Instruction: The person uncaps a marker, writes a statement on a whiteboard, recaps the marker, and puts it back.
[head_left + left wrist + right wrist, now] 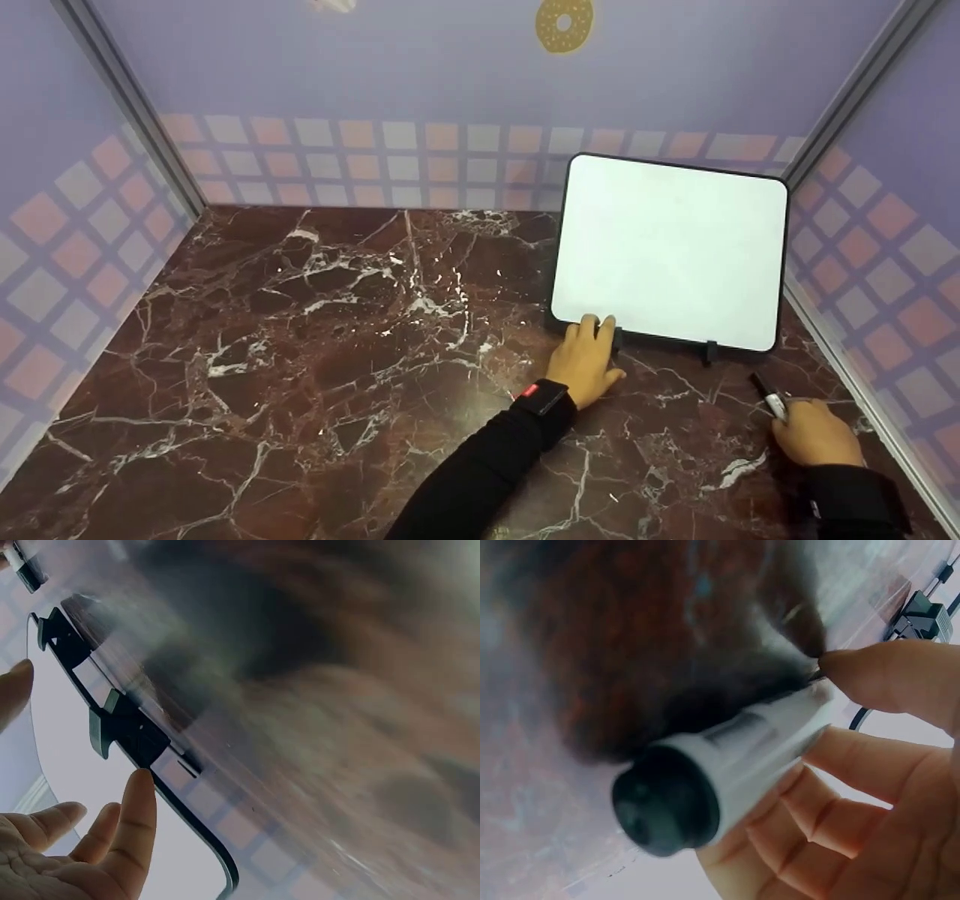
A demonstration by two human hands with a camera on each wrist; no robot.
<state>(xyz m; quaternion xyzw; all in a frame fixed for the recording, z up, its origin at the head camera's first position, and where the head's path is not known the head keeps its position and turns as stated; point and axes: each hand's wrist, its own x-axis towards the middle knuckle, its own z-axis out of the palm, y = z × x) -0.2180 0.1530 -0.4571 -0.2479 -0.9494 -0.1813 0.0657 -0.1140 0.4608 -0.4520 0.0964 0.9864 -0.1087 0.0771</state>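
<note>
A whiteboard point(670, 251) with a black frame leans back on a black stand, whose front hooks point(105, 724) catch its lower edge. My left hand point(586, 364) is at the board's lower left corner, fingers extended and fingertips right at the edge beside one hook. In the left wrist view, the left fingers point(137, 829) overlap the white surface and spread apart. My right hand point(817, 433) holds a marker point(772, 401) low over the table, its black cap pointing toward the board. Thumb and fingers pinch the marker's white barrel point(761, 754) in the right wrist view; its black end faces the camera.
The table point(300, 360) has a dark red marbled top with white veins. Purple walls with a checkered band point(420, 161) enclose it at the back and both sides. The right wall's base strip point(847, 382) runs close to the right hand and the board.
</note>
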